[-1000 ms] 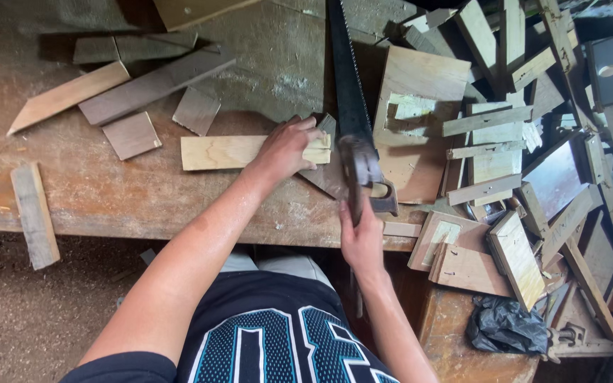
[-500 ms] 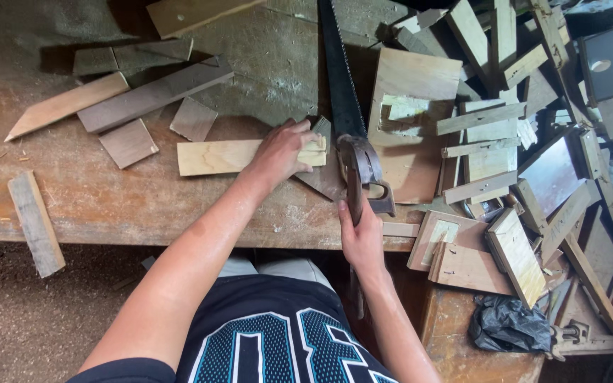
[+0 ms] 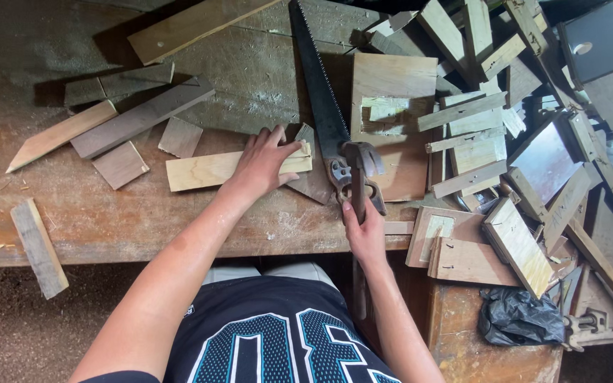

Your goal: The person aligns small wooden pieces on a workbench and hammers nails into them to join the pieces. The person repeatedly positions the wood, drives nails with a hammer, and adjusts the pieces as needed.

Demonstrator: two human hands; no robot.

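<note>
At a worn wooden workbench point(image 3: 143, 227), a person's left hand point(image 3: 264, 163) lies flat, fingers spread, on a pale wood strip point(image 3: 207, 169) that sits lengthwise near the bench's front edge. The right hand point(image 3: 365, 230) is closed around the wooden handle of a claw hammer point(image 3: 360, 170), whose dark head rests over the handle end of a handsaw point(image 3: 321, 106). The saw lies flat, blade running away from the person, teeth toward the left.

The risks look plain enough. The pressing hand sits just beside the hammer head and the saw's toothed edge, so a glancing swing or a slip sideways could catch the fingers. The strip is held by palm pressure alone; it may skid on the dusty surface. The hammer head sits on the saw grip, and lifting it carelessly could drag the blade toward the hand. To the right, a loose heap of offcuts point(image 3: 491, 142) crowds the bench, some overhanging the edge, and a knock could send pieces sliding off.

Much is unclear. Whether a nail stands in the strip cannot be made out; the left palm covers that spot. The saw's tip is cut off at the top edge. The lower hammer handle disappears below the bench edge. A crumpled black bag point(image 3: 516, 319) conceals its contents.
</note>
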